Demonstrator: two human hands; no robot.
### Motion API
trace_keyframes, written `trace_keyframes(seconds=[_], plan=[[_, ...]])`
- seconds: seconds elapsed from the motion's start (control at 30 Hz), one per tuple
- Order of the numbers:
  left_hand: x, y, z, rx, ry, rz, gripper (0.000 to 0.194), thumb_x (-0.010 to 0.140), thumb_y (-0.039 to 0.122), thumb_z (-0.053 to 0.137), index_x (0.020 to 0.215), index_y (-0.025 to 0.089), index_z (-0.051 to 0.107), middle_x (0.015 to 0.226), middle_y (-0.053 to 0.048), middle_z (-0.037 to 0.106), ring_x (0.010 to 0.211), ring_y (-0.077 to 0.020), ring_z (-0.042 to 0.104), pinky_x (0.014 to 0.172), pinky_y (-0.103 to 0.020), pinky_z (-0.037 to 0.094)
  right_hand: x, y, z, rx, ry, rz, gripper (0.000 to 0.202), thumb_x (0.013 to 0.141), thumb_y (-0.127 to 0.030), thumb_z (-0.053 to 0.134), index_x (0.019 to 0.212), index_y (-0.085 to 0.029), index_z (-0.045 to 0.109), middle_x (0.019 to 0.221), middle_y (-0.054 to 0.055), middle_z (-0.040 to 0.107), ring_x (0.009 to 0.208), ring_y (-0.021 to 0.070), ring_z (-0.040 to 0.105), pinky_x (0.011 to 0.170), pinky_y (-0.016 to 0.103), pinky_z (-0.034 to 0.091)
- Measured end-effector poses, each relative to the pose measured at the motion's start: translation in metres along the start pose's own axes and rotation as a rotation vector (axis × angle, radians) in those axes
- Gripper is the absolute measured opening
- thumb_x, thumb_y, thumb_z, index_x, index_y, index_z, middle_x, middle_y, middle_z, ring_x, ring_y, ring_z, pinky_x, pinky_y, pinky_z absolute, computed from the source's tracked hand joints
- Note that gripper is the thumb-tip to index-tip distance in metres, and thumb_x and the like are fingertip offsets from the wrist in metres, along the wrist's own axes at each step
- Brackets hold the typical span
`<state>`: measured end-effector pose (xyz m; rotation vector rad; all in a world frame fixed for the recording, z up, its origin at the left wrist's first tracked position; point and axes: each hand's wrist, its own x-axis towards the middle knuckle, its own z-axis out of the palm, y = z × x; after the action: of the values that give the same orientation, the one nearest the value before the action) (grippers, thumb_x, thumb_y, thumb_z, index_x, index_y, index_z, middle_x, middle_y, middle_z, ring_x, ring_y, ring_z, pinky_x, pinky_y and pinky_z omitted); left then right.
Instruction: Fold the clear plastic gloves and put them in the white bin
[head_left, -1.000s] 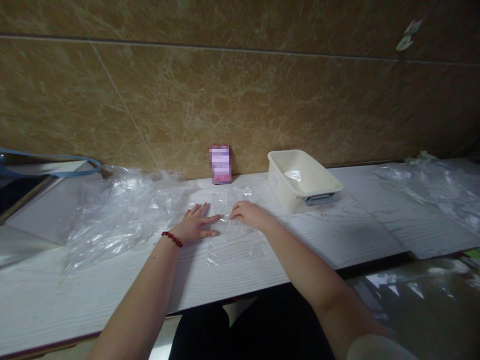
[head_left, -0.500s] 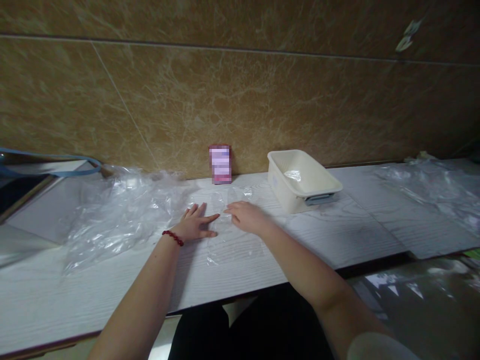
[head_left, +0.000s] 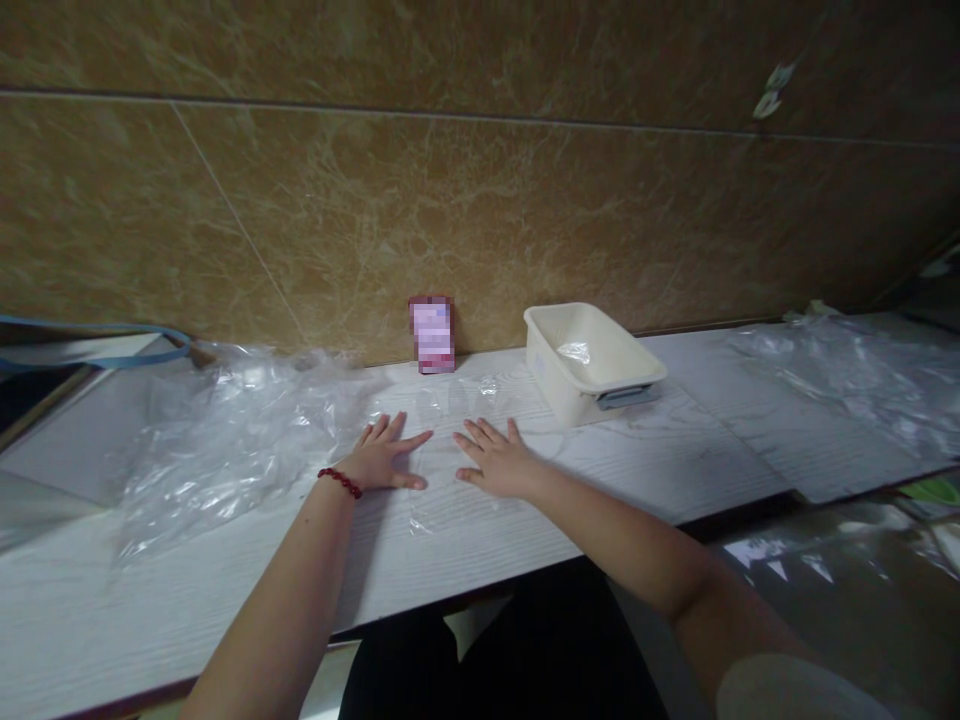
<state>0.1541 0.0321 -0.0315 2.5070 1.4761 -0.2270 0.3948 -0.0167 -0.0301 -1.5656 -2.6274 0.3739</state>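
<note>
Behind, brown marbled wall tiles [head_left: 450, 200]; in front, a pale wood-grain table [head_left: 112, 620]. Flat on it, between the hands and partly beneath the right one, a clear plastic film [head_left: 454, 508]. At its left edge, the left hand [head_left: 379, 463], palm down, fingers fanned wide, nothing gripped; impossible to tell whether thumb and index fingertip touch film or only table. Over its right part, the right hand [head_left: 496, 463], likewise palm down, splayed, nothing grasped. Outline hard to trace against the white grain, right side hidden under palm and wrist; sheet or bag, impossible to tell. Thin, colourless, see-through, with small glints and creases near the lower left corner and top.
</note>
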Motion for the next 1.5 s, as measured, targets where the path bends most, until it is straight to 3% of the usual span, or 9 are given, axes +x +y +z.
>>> trace_keyframes(seconds=[0.2, 0.3, 0.43, 0.53, 0.63, 0.77, 1.2, 1.33, 1.5], plan=[[0.0, 0.002, -0.001, 0.026, -0.008, 0.007, 0.096, 0.049, 0.073, 0.049, 0.131, 0.032, 0.022, 0.142, -0.013, 0.005, 0.125, -0.0402, 0.0, 0.095, -0.055, 0.012, 0.0, 0.005, -0.001, -0.027, 0.055, 0.066, 0.064, 0.08, -0.06, 0.019, 0.134, -0.025, 0.019, 0.141, 0.005, 0.014, 0.128, 0.0279, 0.001, 0.093, 0.061, -0.006], [-0.001, 0.0, 0.0, 0.025, 0.022, 0.013, 0.095, 0.052, 0.073, 0.047, 0.132, 0.029, 0.02, 0.141, -0.014, 0.007, 0.125, -0.0392, 0.003, 0.096, -0.054, 0.013, 0.001, 0.013, -0.004, -0.023, 0.132, 0.099, 0.061, 0.081, -0.056, 0.025, 0.133, -0.025, 0.021, 0.14, 0.005, 0.017, 0.128, 0.0273, 0.005, 0.096, 0.057, 0.003], [0.0, -0.002, -0.002, -0.044, 0.185, 0.034, 0.08, 0.068, 0.066, 0.036, 0.133, 0.021, 0.023, 0.136, -0.014, 0.028, 0.124, -0.0312, 0.022, 0.097, -0.046, 0.023, 0.007, 0.039, -0.011, -0.005, 0.342, 0.244, 0.048, 0.085, -0.031, 0.033, 0.13, -0.013, 0.029, 0.128, 0.012, 0.039, 0.118, 0.0206, 0.031, 0.097, 0.036, 0.022], [0.001, 0.002, -0.006, -0.082, 0.329, 0.033, 0.07, 0.075, 0.059, 0.033, 0.129, 0.015, 0.033, 0.128, -0.014, 0.042, 0.118, -0.0236, 0.037, 0.096, -0.035, 0.03, 0.011, 0.058, -0.013, -0.029, 0.413, 0.37, 0.043, 0.083, -0.018, 0.032, 0.124, -0.006, 0.037, 0.116, 0.015, 0.049, 0.107, 0.0203, 0.041, 0.093, 0.031, 0.028], [0.001, 0.01, -0.011, -0.082, 0.431, 0.0, 0.061, 0.076, 0.055, 0.035, 0.123, 0.017, 0.041, 0.122, -0.01, 0.048, 0.11, -0.0219, 0.045, 0.093, -0.034, 0.034, 0.013, 0.069, -0.012, -0.046, 0.412, 0.445, 0.042, 0.081, -0.021, 0.037, 0.118, -0.002, 0.043, 0.111, 0.018, 0.051, 0.105, 0.023, 0.043, 0.092, 0.032, 0.028], [0.001, 0.022, -0.014, -0.085, 0.477, 0.013, 0.052, 0.076, 0.051, 0.037, 0.117, 0.019, 0.048, 0.114, -0.007, 0.054, 0.102, -0.0203, 0.05, 0.09, -0.033, 0.038, 0.017, 0.073, -0.008, -0.038, 0.402, 0.487, 0.036, 0.082, -0.024, 0.038, 0.108, -0.002, 0.051, 0.105, 0.018, 0.053, 0.104, 0.0234, 0.043, 0.091, 0.032, 0.029], [0.009, 0.026, -0.005, -0.154, 0.524, 0.078, 0.044, 0.077, 0.042, 0.04, 0.11, 0.017, 0.053, 0.105, -0.009, 0.058, 0.096, -0.0203, 0.052, 0.086, -0.033, 0.041, 0.026, 0.066, -0.009, 0.021, 0.524, 0.496, 0.019, 0.081, -0.02, 0.041, 0.084, -0.016, 0.06, 0.091, 0.01, 0.056, 0.089, 0.017, 0.049, 0.08, 0.026, 0.034], [0.012, 0.023, 0.0, -0.224, 0.54, 0.079, 0.044, 0.077, 0.041, 0.041, 0.113, 0.018, 0.05, 0.101, -0.008, 0.058, 0.092, -0.019, 0.054, 0.084, -0.033, 0.041, 0.021, 0.058, -0.013, 0.083, 0.55, 0.39, 0.019, 0.083, -0.027, 0.039, 0.09, -0.021, 0.056, 0.081, 0.005, 0.06, 0.081, 0.0151, 0.053, 0.074, 0.025, 0.035], [0.017, 0.038, -0.005, -0.462, 0.489, 0.057, 0.046, 0.076, 0.04, 0.041, 0.115, 0.016, 0.047, 0.087, -0.006, 0.059, 0.067, -0.013, 0.055, 0.068, -0.028, 0.045, 0.019, 0.051, -0.011, 0.327, 0.596, 0.282, 0.027, 0.078, -0.02, 0.046, 0.104, -0.023, 0.045, 0.078, -0.001, 0.061, 0.073, 0.0106, 0.055, 0.066, 0.019, 0.039]])
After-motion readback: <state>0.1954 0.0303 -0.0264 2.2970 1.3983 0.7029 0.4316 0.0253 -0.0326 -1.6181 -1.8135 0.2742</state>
